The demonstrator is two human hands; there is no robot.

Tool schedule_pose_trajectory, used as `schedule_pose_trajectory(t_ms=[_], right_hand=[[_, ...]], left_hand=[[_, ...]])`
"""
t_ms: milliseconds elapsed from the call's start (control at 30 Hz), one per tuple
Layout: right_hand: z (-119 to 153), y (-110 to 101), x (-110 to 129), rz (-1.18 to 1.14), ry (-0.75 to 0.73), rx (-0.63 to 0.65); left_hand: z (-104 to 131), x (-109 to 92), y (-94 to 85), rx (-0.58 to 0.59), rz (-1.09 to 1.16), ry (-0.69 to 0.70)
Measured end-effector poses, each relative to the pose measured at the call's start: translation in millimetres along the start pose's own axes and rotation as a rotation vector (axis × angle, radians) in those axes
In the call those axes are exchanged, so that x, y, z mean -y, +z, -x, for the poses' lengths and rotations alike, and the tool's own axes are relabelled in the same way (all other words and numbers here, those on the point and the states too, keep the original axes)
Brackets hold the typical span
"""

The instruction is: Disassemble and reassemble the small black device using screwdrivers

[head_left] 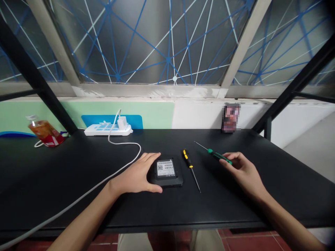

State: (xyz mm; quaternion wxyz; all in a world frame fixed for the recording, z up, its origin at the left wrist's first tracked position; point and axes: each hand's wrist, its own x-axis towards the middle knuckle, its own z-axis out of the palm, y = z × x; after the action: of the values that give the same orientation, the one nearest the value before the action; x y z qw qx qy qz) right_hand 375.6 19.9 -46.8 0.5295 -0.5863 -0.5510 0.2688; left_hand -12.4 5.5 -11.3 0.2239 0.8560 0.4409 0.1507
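A flat black device with a white label of barcodes and a square code lies on the black table, label up; its exact kind is not clear. My left hand spans its left side, thumb along the near edge and fingers at the far edge. In my right hand, thumb and fingers close round the green handle of a screwdriver. Its thin shaft points away to the left, raised a little over the table. Between the hands lies a second screwdriver, black and yellow, tip toward me.
A white power strip with a plugged-in charger sits at the back left. Its white cable runs across the table's left side. A drink bottle leans farther left. A blurred-out upright object stands by the wall.
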Motion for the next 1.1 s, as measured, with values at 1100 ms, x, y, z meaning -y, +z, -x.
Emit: schedule_pose_trajectory(t_ms=[1100], right_hand=[[10.4,120.9,82.5,0.824,-0.580,0.336]], left_hand=[[0.6,5.4,5.4,-0.036,-0.048,0.028]])
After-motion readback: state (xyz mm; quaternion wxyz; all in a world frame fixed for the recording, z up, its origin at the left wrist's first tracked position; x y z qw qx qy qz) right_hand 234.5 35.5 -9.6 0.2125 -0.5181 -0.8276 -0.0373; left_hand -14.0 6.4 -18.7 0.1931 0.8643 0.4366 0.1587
